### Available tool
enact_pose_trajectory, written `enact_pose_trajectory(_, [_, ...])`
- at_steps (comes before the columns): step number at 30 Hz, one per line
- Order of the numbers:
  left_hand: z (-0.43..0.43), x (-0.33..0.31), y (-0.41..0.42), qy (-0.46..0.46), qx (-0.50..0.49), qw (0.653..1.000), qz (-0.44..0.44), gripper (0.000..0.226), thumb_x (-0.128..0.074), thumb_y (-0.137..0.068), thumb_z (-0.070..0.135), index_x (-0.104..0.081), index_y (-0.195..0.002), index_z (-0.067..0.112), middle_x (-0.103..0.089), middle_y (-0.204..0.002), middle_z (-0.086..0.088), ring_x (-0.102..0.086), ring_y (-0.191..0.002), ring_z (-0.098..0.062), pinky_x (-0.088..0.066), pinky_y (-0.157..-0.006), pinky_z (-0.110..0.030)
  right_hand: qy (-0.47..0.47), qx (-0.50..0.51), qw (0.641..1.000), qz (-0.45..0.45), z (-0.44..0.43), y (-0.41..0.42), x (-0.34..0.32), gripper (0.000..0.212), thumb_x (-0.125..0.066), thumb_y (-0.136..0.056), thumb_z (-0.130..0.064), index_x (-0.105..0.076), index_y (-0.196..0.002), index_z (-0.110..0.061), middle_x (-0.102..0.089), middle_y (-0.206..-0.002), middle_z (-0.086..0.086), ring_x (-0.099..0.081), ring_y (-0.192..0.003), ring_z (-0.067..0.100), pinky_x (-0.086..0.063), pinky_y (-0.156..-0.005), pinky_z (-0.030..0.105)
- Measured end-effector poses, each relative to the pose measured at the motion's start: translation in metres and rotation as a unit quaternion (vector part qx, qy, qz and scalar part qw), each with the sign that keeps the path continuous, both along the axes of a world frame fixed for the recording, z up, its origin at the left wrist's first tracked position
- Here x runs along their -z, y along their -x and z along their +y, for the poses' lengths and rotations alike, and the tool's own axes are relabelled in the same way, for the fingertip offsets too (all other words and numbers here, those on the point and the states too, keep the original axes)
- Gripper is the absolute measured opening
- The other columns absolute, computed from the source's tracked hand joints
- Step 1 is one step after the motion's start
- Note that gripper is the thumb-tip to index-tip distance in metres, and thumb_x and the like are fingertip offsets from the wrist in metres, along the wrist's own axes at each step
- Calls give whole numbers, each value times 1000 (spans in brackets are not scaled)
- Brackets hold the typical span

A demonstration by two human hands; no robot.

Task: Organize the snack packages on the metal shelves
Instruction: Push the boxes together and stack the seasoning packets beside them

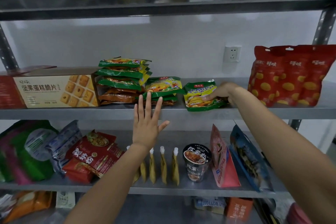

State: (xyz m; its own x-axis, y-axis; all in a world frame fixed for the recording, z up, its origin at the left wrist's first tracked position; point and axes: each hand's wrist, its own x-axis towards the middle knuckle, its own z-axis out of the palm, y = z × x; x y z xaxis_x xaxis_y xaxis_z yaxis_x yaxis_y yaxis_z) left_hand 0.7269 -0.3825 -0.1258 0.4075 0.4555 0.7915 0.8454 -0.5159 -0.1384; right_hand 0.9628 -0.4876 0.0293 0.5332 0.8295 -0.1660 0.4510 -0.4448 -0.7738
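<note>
The loose green and yellow packet (201, 97) lies flat on the middle shelf (254, 112), near the front edge and a little apart from its kin. The right hand (219, 92) grasps it at its right end, thumb on top and fingers curled round the edge, a hold that suits sliding or lifting a flat, soft packet without crumpling it.

Just left of it sits a low pile (162, 88) of the same packets, and further left a tall stack (123, 76) of them, somewhat askew, leaning against the open end of a biscuit box (56, 89). The loose packet probably belongs on one of these two heaps.

The left hand (147, 122) is released, fingers straight and spread, raised in front of the shelf edge with its fingertips at the front of the low pile (whether they press on it cannot be told). It looks placed to steady that pile or hold it square while the other packet comes across.

To the far right on the same shelf stand red bags (289, 76), upright and overlapping, well apart from the packets. On the lower shelf (200, 190) a row of yellow pouches (163, 165) stands beside a cup of noodles (197, 163).
</note>
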Motion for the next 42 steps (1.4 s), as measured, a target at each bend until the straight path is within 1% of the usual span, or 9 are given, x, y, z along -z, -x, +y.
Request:
enact_pose_trajectory(6, [-21, 6, 4, 94, 56, 991, -72, 74, 0, -93, 69, 15, -154, 28, 27, -159, -6, 16, -149, -25, 0, -120, -45, -170, 40, 980, 90, -43, 10, 14, 70, -77, -79, -6, -41, -138, -3, -48, -143, 12, -44, -130, 29, -39, -99, 35])
enact_pose_trajectory(10, [-63, 13, -3, 168, 190, 945, -205, 77, -12, -92, 73, 5, -154, 32, 8, -163, -3, 8, -150, -18, -6, -119, -43, -313, 82, 939, 120, -79, 21, 46, 58, -83, -68, -1, -47, -112, -14, -62, -103, -3, -61, -95, 19, -46, -71, 22])
enact_pose_trajectory(15, [-119, -15, -29, 396, 361, 764, -359, 90, -40, -73, 86, -36, -145, 32, -56, -128, 11, -53, -114, 6, -42, -90, -10, -347, 46, 921, 169, -111, 41, 84, 55, -83, -65, 4, -54, -107, -18, -68, -100, -4, -67, -82, 6, -53, -62, 20])
enact_pose_trajectory(18, [-134, -32, -42, 496, 398, 639, -432, 32, -67, -87, 40, -61, -115, 25, -71, -101, 9, -68, -91, -1, -54, -73, -16, -339, 14, 925, 173, -121, 48, 102, 56, -82, -63, 8, -58, -104, -21, -72, -98, -2, -71, -81, 7, -57, -62, 24])
enact_pose_trajectory(19, [-138, -36, -43, 512, 393, 619, -447, 17, -68, -88, 25, -65, -104, 22, -74, -93, 6, -70, -84, -5, -55, -68, -19, -334, 5, 927, 171, -124, 50, 107, 57, -83, -62, 7, -59, -106, -19, -73, -99, -1, -72, -83, 11, -58, -64, 27])
enact_pose_trajectory(22, [-145, -37, -43, 539, 356, 601, -471, 2, -70, -88, 17, -68, -88, 16, -75, -77, 3, -72, -71, -12, -56, -59, -22, -327, -21, 930, 167, -130, 54, 117, 53, -82, -65, 6, -62, -108, -16, -75, -98, 0, -73, -85, 16, -58, -66, 28])
enact_pose_trajectory(31, [-154, -36, -36, 552, 346, 566, -506, 4, -69, -87, 12, -70, -85, 9, -76, -80, -6, -72, -73, -21, -59, -63, -31, -277, -88, 935, 204, -144, 49, 136, 40, -78, -68, -13, -67, -106, -15, -75, -101, -2, -71, -94, 15, -57, -78, 26])
enact_pose_trajectory(39, [-156, -41, -28, 576, 363, 541, -494, 19, -71, -85, 20, -70, -99, 8, -76, -91, -8, -74, -83, -24, -60, -69, -34, -312, -71, 921, 222, -147, 47, 146, 37, -77, -62, -19, -72, -97, -7, -76, -95, 8, -71, -93, 27, -56, -80, 31])
enact_pose_trajectory(42, [-158, -40, -24, 610, 382, 524, -455, 31, -72, -76, 27, -68, -103, 12, -77, -93, -2, -73, -84, -18, -58, -67, -26, -321, -64, 914, 240, -148, 46, 149, 49, -91, -56, -29, -74, -96, -6, -75, -97, 13, -71, -94, 31, -57, -81, 34])
